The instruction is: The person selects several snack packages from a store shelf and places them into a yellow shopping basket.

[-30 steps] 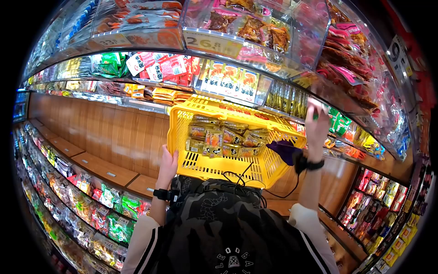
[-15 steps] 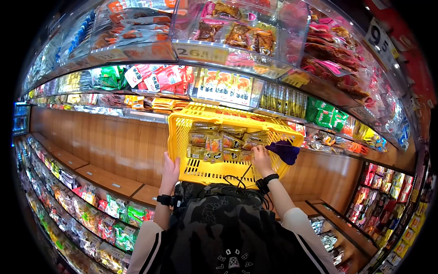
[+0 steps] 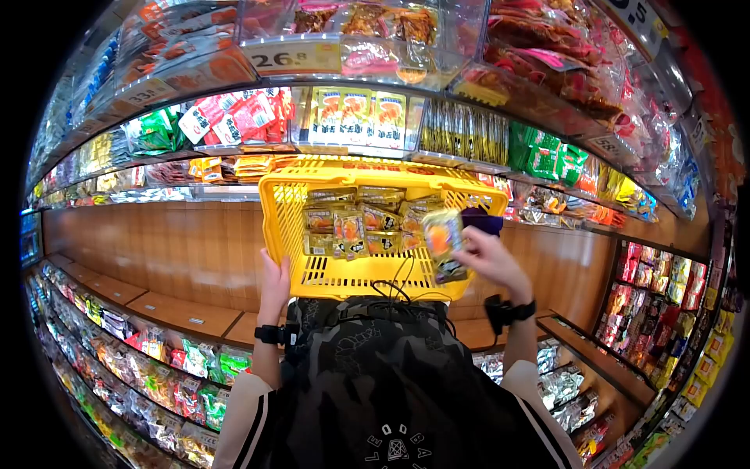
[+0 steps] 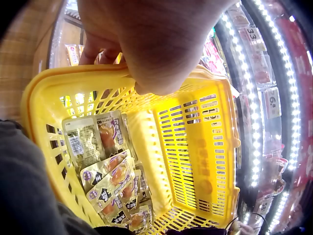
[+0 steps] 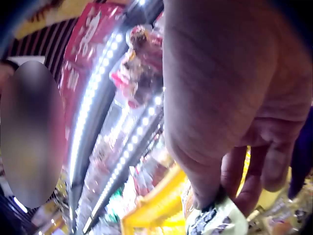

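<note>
A yellow shopping basket (image 3: 367,291) is held in front of the body. My left hand (image 3: 273,280) grips its left rim; in the left wrist view the fingers reach over the outside of the wall. Several small gold snack packets (image 3: 349,233) with orange pictures lie inside, toward the far side. Over the basket's right part, my right hand (image 3: 492,259) pinches a snack packet (image 3: 442,233), slightly blurred. The right wrist view shows the thumb and fingers on the packet's edge (image 5: 220,219). Just below it in the head view is a darker packet (image 3: 451,271).
Beyond the basket stand shelves with bagged snacks, including white-yellow packs (image 3: 355,117), gold packets (image 3: 465,131) and green bags (image 3: 551,152). A purple cloth-like thing (image 3: 482,222) is at the basket's right end. Black cables (image 3: 394,288) lie across its near edge.
The right hand came down from the shelf on the right into the basket, then lifted rightward, now pinching a packet. The left hand kept its grip on the rim. The head view shifted.
</note>
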Action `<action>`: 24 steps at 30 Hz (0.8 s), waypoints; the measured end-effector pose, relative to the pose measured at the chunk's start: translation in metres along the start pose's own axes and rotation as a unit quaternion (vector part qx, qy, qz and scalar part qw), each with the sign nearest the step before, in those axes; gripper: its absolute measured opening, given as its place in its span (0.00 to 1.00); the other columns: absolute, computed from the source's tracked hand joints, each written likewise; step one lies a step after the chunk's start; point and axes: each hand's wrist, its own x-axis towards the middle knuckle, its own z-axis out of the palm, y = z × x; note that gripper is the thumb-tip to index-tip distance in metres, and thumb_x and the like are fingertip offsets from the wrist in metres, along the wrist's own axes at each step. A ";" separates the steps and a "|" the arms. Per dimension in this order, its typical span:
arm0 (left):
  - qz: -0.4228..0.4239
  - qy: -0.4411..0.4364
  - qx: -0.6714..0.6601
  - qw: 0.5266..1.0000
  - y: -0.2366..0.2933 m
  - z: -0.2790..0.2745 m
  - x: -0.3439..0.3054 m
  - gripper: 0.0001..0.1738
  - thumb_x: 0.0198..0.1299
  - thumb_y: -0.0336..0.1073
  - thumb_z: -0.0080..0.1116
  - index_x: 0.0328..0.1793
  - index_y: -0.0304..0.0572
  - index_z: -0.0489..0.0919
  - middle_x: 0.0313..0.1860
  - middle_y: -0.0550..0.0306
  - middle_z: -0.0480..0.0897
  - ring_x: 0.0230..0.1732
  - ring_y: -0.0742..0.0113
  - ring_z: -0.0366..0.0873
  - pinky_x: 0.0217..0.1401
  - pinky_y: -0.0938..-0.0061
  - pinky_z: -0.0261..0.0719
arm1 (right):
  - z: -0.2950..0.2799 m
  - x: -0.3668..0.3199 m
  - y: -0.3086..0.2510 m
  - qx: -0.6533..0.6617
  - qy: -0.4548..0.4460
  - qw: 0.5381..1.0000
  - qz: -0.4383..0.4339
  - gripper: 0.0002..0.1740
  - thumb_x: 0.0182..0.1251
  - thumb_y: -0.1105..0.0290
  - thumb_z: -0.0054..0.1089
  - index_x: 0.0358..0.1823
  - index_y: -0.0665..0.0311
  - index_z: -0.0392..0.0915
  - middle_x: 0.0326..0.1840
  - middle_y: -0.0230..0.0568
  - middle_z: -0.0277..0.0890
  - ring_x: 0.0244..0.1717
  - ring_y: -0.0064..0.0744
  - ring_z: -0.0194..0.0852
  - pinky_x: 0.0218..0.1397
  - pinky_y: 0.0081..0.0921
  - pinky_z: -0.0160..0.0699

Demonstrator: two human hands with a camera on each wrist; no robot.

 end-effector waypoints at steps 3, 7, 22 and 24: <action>-0.011 0.003 0.022 1.000 0.004 -0.001 0.000 0.18 0.78 0.35 0.46 0.65 0.33 0.59 0.55 0.31 0.80 0.55 0.36 0.80 0.56 0.54 0.77 | -0.042 0.020 -0.029 0.045 0.176 0.980 0.076 0.18 0.73 0.64 0.64 0.55 0.69 0.74 0.28 0.31 0.81 0.21 0.15 0.70 0.23 0.20 0.66; 0.001 0.000 0.010 1.000 -0.002 -0.003 0.004 0.17 0.78 0.35 0.46 0.64 0.33 0.61 0.55 0.31 0.80 0.56 0.36 0.80 0.55 0.54 0.77 | -0.092 0.078 -0.018 -0.047 0.359 0.932 -0.005 0.17 0.74 0.64 0.62 0.53 0.70 0.74 0.25 0.35 0.80 0.18 0.21 0.73 0.22 0.23 0.69; -0.013 0.006 0.040 0.999 -0.001 -0.003 0.002 0.19 0.76 0.36 0.47 0.66 0.35 0.62 0.54 0.29 0.79 0.56 0.31 0.78 0.56 0.50 0.75 | -0.132 0.214 0.039 -0.474 0.446 0.725 -0.225 0.16 0.68 0.59 0.60 0.36 0.68 0.83 0.33 0.56 0.84 0.36 0.57 0.83 0.39 0.51 0.79; -0.002 0.007 0.038 0.999 -0.002 -0.004 0.001 0.20 0.76 0.36 0.47 0.67 0.35 0.61 0.55 0.29 0.79 0.57 0.31 0.78 0.58 0.50 0.75 | -0.148 0.233 0.069 -0.464 0.383 0.786 -0.146 0.18 0.71 0.57 0.58 0.49 0.65 0.80 0.48 0.53 0.82 0.50 0.56 0.79 0.57 0.51 0.71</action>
